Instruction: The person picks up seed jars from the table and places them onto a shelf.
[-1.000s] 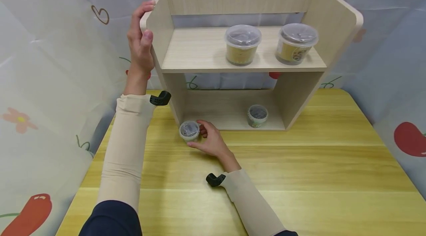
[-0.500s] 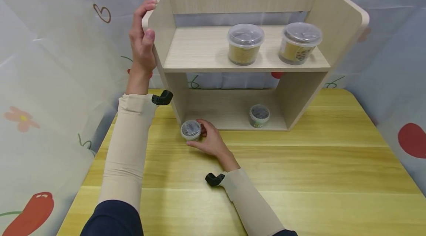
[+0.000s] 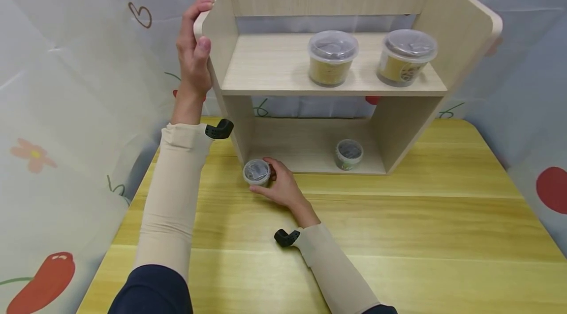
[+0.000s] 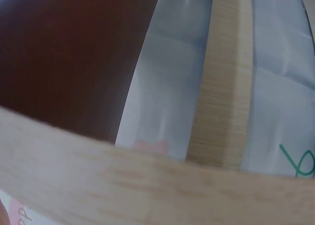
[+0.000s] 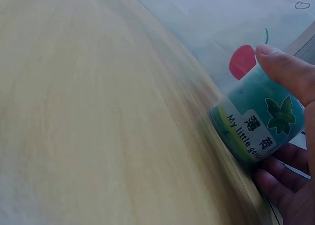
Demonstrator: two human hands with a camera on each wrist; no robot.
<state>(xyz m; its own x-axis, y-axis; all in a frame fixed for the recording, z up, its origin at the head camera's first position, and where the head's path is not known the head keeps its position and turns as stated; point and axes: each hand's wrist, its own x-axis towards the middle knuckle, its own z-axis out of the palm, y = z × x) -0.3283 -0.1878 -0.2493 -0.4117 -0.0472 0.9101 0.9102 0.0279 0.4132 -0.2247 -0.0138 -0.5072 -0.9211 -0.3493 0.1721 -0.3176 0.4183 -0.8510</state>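
In the head view my left hand (image 3: 194, 58) grips the upper left side panel of a two-tier wooden shelf (image 3: 266, 60), fingers over its outer edge and thumb on the front. My right hand (image 3: 284, 189) holds a small lidded tub (image 3: 257, 171) on the table at the shelf's lower left front corner. Up close in the right wrist view, the tub (image 5: 256, 116) is green, with a leaf picture and the words "My little". Thumb and fingers lie on opposite sides of it. The left wrist view shows mostly shelf boards (image 4: 147, 185).
Two larger clear-lidded tubs with yellow contents, one (image 3: 333, 60) nearer the middle and one (image 3: 406, 58) at right, stand on the upper tier. Another small tub (image 3: 349, 154) sits on the lower tier, right side. The wood-grain table (image 3: 421, 235) extends in front; a printed cloth hangs behind.
The whole head view has drifted slightly, so the shelf and backdrop appear a little further right. Both hands keep their holds, and the tubs stay in place.
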